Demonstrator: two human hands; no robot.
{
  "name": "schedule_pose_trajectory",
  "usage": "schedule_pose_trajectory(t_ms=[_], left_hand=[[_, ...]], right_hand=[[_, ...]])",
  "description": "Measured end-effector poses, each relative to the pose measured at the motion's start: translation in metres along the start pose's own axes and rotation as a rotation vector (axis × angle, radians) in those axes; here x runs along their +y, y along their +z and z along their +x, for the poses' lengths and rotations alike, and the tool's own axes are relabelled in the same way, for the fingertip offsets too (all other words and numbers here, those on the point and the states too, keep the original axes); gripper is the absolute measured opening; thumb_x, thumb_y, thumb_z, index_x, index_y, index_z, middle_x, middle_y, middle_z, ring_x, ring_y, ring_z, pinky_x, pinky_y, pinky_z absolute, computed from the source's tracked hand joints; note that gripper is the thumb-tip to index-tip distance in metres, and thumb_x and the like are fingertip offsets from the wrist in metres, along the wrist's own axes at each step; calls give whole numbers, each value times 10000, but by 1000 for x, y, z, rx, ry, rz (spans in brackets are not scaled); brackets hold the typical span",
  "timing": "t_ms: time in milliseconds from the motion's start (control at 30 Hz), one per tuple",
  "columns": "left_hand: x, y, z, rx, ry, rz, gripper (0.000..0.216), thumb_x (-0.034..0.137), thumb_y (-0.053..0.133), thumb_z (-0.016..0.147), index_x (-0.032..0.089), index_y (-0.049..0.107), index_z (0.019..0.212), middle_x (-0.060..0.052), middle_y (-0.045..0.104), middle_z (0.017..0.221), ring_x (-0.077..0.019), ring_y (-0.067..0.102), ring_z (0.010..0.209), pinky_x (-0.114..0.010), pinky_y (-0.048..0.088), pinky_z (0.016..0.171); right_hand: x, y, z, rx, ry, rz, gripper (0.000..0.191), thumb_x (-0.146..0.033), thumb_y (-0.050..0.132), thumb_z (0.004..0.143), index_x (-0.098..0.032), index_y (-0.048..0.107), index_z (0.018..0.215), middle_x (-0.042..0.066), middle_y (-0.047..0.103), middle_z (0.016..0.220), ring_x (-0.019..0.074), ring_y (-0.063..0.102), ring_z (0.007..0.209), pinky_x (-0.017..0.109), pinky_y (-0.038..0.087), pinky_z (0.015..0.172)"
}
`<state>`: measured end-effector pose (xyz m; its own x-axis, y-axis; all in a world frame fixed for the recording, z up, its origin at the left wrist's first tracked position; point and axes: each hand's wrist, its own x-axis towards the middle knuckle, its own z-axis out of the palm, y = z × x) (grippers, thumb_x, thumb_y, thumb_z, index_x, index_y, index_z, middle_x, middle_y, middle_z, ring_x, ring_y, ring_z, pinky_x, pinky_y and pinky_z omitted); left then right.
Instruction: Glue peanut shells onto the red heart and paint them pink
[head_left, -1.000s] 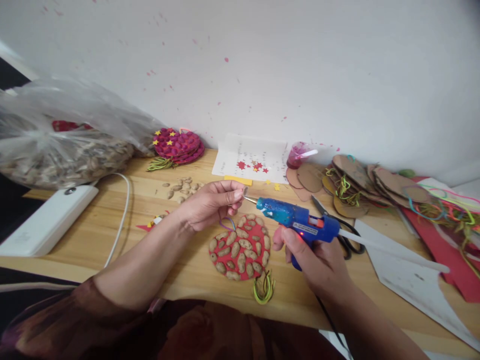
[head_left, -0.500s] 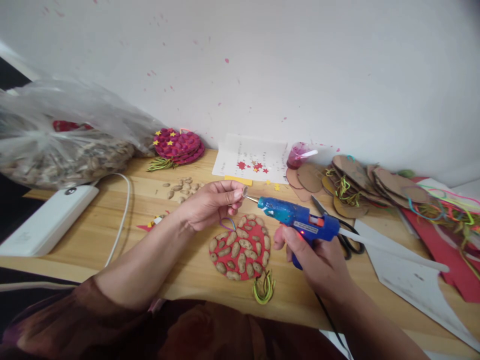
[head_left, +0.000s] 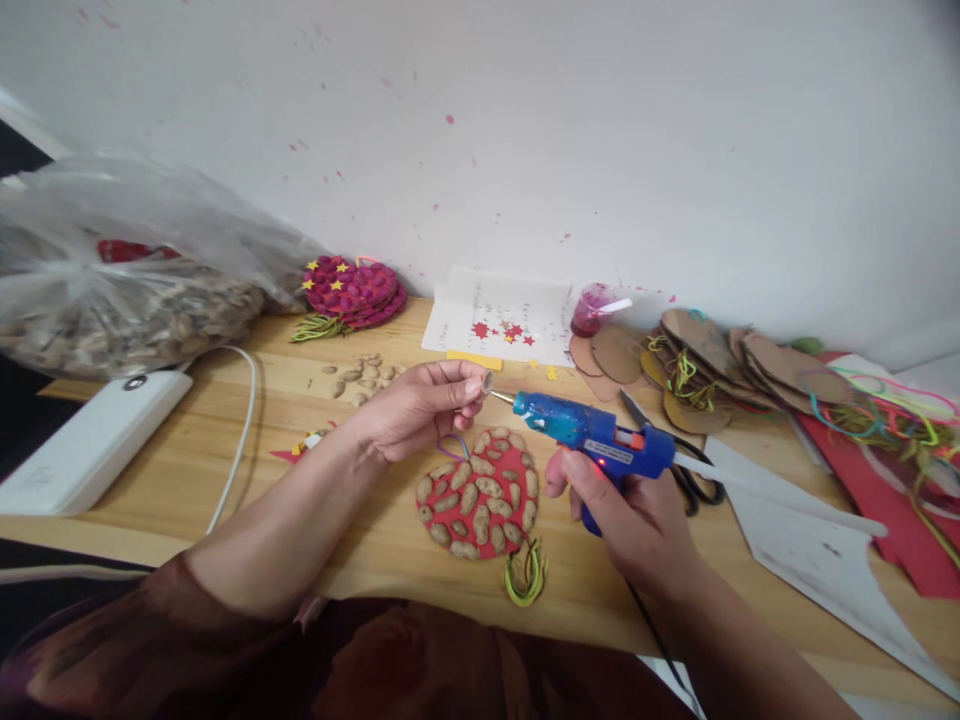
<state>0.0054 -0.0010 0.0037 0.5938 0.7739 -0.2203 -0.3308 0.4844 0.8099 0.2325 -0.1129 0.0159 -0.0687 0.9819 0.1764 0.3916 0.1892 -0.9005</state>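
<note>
Left hand (head_left: 427, 405): pinching a small piece (head_left: 487, 382) close to the nozzle (head_left: 502, 397)
Right hand (head_left: 630, 505): wrapped around the blue glue gun (head_left: 585, 428)
Peanut-studded red disc (head_left: 478, 497): flat on the counter (head_left: 375, 540), green tassel (head_left: 525, 580) at lower right

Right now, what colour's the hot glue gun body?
Blue body on the hot glue gun; head view.

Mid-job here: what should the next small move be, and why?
I'd probably squeeze out a small dab of glue with the right hand: the nozzle of the glue gun points at the small piece pinched in the left hand, the red light is on, and gaps show between the peanuts on the disc. Whether the piece already has glue, I can't tell.
</note>
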Motion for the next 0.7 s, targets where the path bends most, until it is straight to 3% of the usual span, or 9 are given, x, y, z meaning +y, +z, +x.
schedule_pose_trajectory(t_ms=[700], left_hand=[[1,1,0,-4,4,-3,309,278,966,679,123,722,785,11,625,652,-59,532,571,-151,451,548]], right_hand=[[-4,0,2,27,-49,-9,294,-332,559,997,-194,687,772,5,684,668,90,557,505,239,428,479]])
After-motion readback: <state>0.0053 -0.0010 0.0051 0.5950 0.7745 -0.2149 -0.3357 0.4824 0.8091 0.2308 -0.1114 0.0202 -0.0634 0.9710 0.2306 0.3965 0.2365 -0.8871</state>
